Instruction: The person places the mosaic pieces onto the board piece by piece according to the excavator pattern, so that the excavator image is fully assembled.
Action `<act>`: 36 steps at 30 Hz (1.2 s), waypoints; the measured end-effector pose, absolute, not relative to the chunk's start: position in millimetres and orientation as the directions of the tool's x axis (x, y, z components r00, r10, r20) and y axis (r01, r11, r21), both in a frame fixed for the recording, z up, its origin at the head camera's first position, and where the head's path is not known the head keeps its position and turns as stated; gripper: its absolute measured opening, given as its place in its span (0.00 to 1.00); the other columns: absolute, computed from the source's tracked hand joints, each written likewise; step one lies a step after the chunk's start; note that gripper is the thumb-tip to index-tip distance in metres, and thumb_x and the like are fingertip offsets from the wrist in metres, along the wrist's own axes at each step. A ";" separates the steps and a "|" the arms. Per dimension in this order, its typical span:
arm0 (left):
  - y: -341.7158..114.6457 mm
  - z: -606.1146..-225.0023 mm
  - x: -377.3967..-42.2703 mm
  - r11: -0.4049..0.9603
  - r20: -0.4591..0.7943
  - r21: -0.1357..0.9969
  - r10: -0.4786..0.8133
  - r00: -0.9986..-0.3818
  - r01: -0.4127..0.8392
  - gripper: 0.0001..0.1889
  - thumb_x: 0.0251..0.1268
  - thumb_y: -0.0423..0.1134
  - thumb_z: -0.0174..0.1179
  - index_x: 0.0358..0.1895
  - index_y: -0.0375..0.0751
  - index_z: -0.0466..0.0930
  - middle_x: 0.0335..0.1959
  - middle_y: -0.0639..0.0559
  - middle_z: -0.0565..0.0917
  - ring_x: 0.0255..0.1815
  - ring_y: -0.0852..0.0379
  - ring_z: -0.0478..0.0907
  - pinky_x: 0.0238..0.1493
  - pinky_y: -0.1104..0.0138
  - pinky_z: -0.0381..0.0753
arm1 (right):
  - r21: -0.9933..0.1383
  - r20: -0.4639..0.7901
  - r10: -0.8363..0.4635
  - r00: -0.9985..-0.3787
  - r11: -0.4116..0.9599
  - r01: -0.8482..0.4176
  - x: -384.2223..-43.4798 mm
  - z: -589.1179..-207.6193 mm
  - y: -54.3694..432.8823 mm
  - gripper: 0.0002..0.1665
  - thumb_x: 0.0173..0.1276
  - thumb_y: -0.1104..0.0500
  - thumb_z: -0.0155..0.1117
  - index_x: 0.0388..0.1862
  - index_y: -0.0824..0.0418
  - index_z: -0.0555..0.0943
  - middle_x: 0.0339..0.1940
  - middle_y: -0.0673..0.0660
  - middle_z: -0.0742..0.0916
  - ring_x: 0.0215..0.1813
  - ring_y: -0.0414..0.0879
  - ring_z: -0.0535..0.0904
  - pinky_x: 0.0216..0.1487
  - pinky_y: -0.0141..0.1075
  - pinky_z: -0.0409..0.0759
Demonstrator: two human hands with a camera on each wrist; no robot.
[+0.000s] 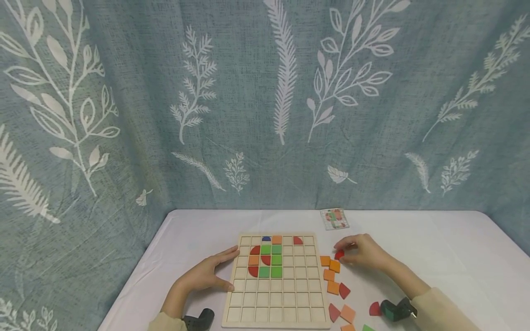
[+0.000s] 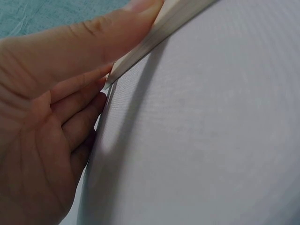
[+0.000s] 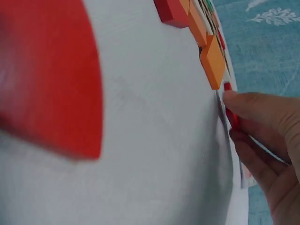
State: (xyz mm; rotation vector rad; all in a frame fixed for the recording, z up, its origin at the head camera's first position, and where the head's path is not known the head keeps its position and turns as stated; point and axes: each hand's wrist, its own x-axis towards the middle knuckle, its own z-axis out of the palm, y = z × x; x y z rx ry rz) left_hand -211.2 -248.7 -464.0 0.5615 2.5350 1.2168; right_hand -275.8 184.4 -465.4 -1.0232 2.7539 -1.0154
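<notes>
A wooden grid board lies on the table, with green, orange, red and blue pieces in cells of its upper part. My left hand rests against the board's left edge, thumb and fingers spread fairly straight; in the left wrist view the thumb touches the rim. To the right of the board, my right hand pinches a red quarter-circle piece between thumb and fingers. Orange square tiles lie just below that hand. The right wrist view shows the held red piece partly covered by the thumb.
More red quarter-circles, a peach tile and a green tile lie loose right of the board. One red piece is by the right wrist camera. A small pattern card lies at the back, before a leaf-patterned curtain.
</notes>
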 end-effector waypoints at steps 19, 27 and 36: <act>-250.5 -462.4 -211.1 0.572 -0.091 0.791 0.459 -0.884 0.216 0.49 0.36 0.44 0.74 0.67 0.33 0.60 0.72 0.38 0.54 0.71 0.34 0.46 0.68 0.40 0.46 | -0.579 0.305 -0.599 -0.741 0.501 -0.644 -289.5 -459.9 109.9 0.12 0.55 0.61 0.70 0.39 0.63 0.84 0.36 0.52 0.87 0.41 0.45 0.82 0.45 0.41 0.81; -249.3 -457.0 -210.1 0.570 -0.089 0.790 0.472 -0.877 0.227 0.48 0.38 0.41 0.74 0.67 0.33 0.60 0.72 0.37 0.54 0.71 0.32 0.46 0.66 0.39 0.46 | -0.537 0.324 -0.668 -0.670 0.453 -0.711 -301.1 -459.6 69.1 0.10 0.56 0.64 0.68 0.38 0.64 0.84 0.36 0.54 0.87 0.42 0.48 0.83 0.45 0.38 0.82; -249.2 -459.5 -212.6 0.581 -0.102 0.788 0.447 -0.889 0.202 0.49 0.35 0.43 0.74 0.67 0.34 0.61 0.72 0.39 0.54 0.71 0.35 0.46 0.68 0.41 0.45 | -0.508 0.287 -0.648 -0.705 0.522 -0.686 -303.7 -465.1 51.2 0.08 0.56 0.63 0.68 0.36 0.61 0.85 0.35 0.53 0.88 0.42 0.47 0.83 0.45 0.38 0.81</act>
